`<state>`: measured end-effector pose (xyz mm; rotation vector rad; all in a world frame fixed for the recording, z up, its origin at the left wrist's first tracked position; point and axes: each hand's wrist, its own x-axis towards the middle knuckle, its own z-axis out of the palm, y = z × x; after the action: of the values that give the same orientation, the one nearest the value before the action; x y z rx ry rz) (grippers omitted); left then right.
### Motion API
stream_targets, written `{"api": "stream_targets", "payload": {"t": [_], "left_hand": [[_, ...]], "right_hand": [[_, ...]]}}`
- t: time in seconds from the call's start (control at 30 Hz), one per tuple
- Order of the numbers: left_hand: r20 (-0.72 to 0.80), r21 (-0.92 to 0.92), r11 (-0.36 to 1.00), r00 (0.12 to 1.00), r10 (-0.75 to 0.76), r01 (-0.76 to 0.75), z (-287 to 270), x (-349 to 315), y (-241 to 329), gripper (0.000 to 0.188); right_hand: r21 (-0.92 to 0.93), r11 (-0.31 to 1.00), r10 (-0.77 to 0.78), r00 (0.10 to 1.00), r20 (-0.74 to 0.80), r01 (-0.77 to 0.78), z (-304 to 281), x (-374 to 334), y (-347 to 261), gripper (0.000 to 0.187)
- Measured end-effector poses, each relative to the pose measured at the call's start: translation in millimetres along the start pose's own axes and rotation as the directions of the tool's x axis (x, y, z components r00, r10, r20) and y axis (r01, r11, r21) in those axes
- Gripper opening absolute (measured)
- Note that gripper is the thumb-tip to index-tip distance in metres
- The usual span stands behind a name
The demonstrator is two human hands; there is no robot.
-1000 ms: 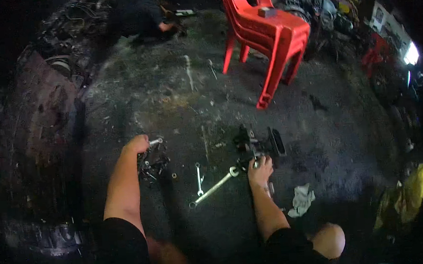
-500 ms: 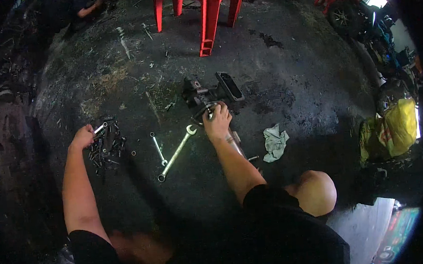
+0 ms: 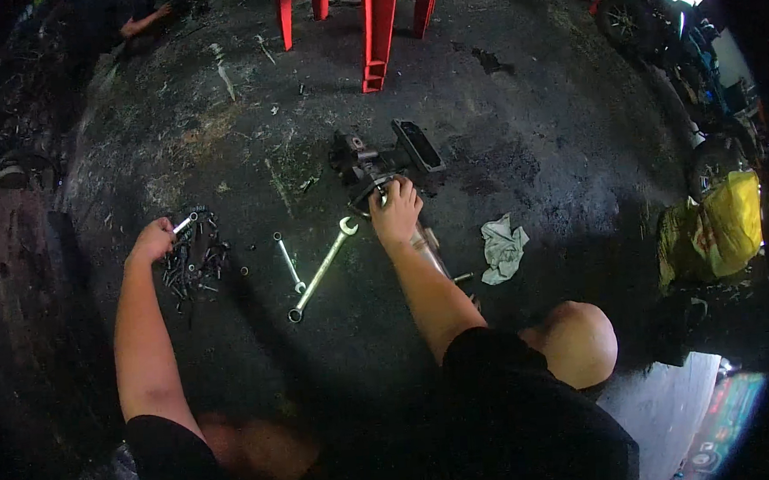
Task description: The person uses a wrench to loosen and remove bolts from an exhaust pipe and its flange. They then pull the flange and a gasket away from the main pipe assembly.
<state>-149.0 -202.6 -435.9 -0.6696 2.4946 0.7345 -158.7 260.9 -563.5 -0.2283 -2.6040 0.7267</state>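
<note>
Two steady grips serve best here: at mid-left the left hand (image 3: 154,240) holds a small wrench (image 3: 186,223), best lifted clear of the loose bolts (image 3: 194,267), while the right hand (image 3: 396,215) curls over the dark metal part (image 3: 364,158) near upper centre, how tightly I cannot tell, ideally bracing it.
</note>
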Motion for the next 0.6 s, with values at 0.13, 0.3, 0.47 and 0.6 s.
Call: {"api": "stream_targets", "payload": {"t": [0.13, 0.3, 0.47, 0.6], "left_hand": [[-0.043, 0.004, 0.997, 0.996, 0.076, -0.076, -5.6, 3.4, -20.1, 0.010], [-0.042, 0.043, 0.997, 0.997, 0.059, -0.057, -1.7, -5.0, -3.4, 0.009], [-0.043, 0.074, 0.997, 0.999, 0.025, -0.021, -1.3, -8.0, 1.7, 0.009], [-0.011, -0.010, 1.000, 1.000, 0.008, -0.008, -4.4, -5.4, -7.1, 0.009]], "right_hand": [[0.048, 0.996, -0.071, 0.997, -0.013, 0.072, -3.4, -0.2, -3.9, 0.033], [0.064, 0.998, 0.025, 0.998, -0.056, -0.021, -8.1, -1.1, -6.7, 0.036], [0.012, 0.999, -0.039, 0.999, -0.036, 0.040, 2.7, 2.3, 4.9, 0.034], [0.060, 0.997, -0.053, 0.998, -0.039, 0.055, -2.5, 0.1, 0.1, 0.035]]}}
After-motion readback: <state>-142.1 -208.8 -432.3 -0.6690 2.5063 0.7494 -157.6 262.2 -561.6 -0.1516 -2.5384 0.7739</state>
